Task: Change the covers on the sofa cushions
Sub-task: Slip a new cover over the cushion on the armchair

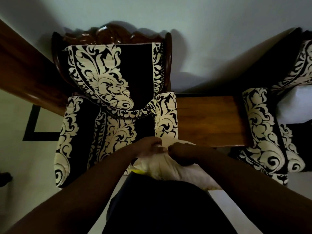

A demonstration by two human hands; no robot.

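Both hands meet low at centre: the left hand point(150, 146) and right hand point(181, 153) each pinch the bunched top of a white cushion point(168, 168) held against the person's lap, just in front of the black-and-cream patterned armchair point(108, 102) and beside a wooden side table point(209, 119).

A pale wall point(202, 22) is rising behind a carved dark wooden armchair point(114, 33), which is casting soft shadows on it. A wooden side table point(209, 119) is standing just beside the chair. A light floor point(20, 157) is bearing a dark line border point(33, 132).
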